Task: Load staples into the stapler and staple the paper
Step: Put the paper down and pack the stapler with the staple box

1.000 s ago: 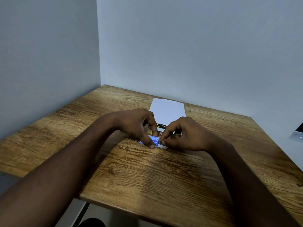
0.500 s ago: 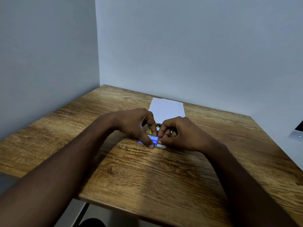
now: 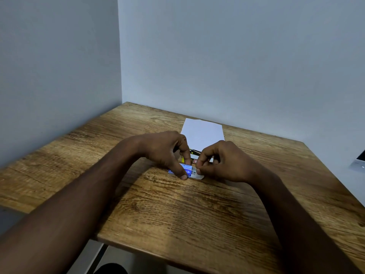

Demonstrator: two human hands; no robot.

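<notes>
A small blue staple box (image 3: 187, 169) lies on the wooden table (image 3: 177, 210). My left hand (image 3: 166, 151) pinches it between thumb and forefinger. My right hand (image 3: 223, 161) pinches the box's white open end (image 3: 197, 175) with its fingertips. Behind the hands lies a sheet of white paper (image 3: 203, 132). A yellow and black stapler (image 3: 194, 152) shows only in part between the hands, at the paper's near edge. Whether any staples are out of the box is hidden.
Grey walls meet in a corner behind the table. The table's front edge (image 3: 158, 252) is close to me. A light grey object (image 3: 358, 163) sticks in at the right edge of the view.
My right fingers have shifted slightly at the box's white end. The left hand and the box have stayed in place.
</notes>
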